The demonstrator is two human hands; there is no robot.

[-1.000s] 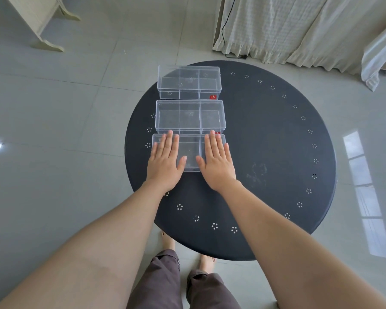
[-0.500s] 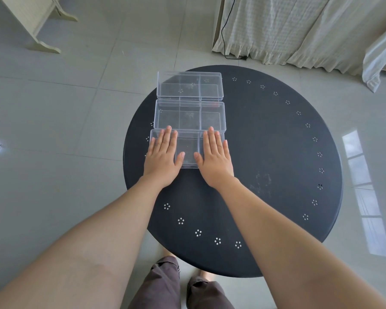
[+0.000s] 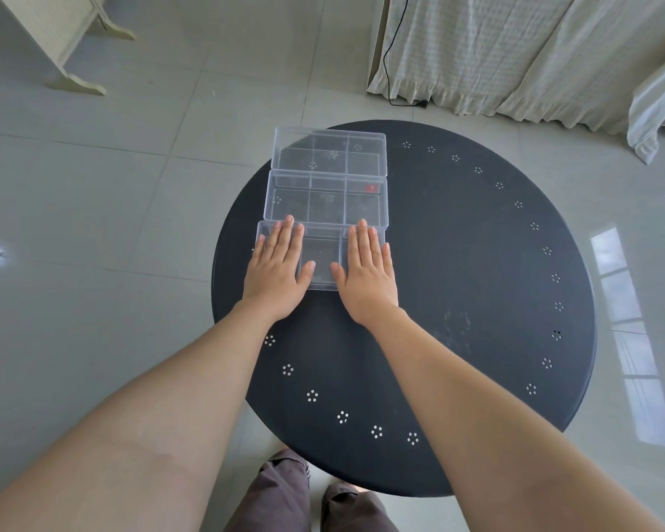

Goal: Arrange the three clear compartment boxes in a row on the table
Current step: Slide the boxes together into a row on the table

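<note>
Three clear compartment boxes stand in a line running away from me on the left part of the round dark table (image 3: 477, 301). The far box (image 3: 329, 151) overhangs the table's back-left edge. The middle box (image 3: 325, 199), with a small red sticker, touches it. The near box (image 3: 321, 259) sits against the middle one. My left hand (image 3: 275, 270) lies flat on the near box's left end, fingers straight and apart. My right hand (image 3: 367, 274) lies flat on its right end the same way. Neither hand grips the box.
Grey tiled floor surrounds the table. A cream furniture leg (image 3: 73, 44) stands at the back left, and white curtains (image 3: 515, 51) with a black cable hang at the back right. My knees and feet (image 3: 308, 497) show below the table's near edge.
The gaps between the three boxes have shut as the near box slid away from me under both flat hands. The view has shifted a little.
</note>
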